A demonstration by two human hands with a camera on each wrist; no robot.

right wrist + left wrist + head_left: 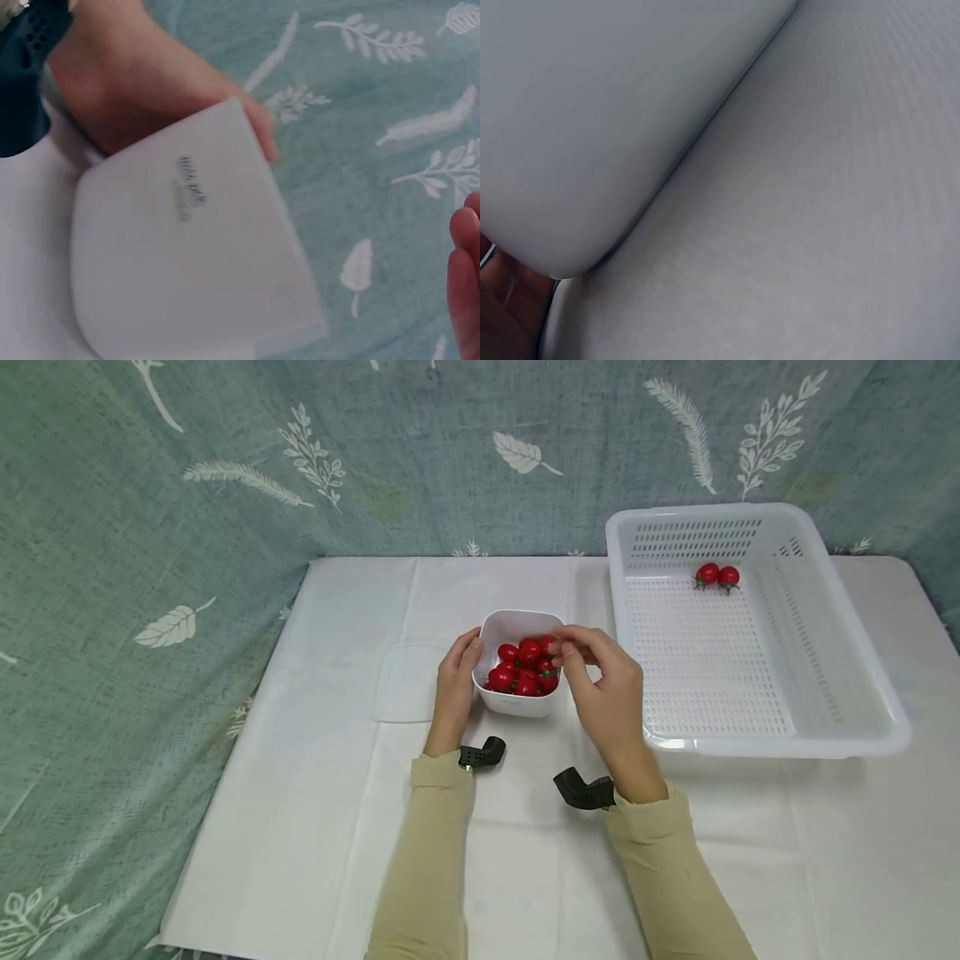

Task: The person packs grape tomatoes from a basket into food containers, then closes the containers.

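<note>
A small white square container (517,706) stands on the table, holding several small red tomatoes (501,677), at least one with a green stem. My left hand (453,689) grips its left side, with the thumb at the rim. Over the right rim reaches my right hand (611,685), its fingertips beside a tomato; nothing shows clearly pinched between thumb and fingers. In the left wrist view the container's wall (592,135) fills the upper left. The right wrist view shows the container's outer side with small print, the left hand behind it and right fingertips (463,255) at the edge.
A large white perforated basket (772,745) sits to the right, with two red tomatoes (707,574) near its back wall. A translucent square lid (405,689) lies flat left of the container. Behind the white table (300,827) hangs a green leaf-patterned cloth (450,460).
</note>
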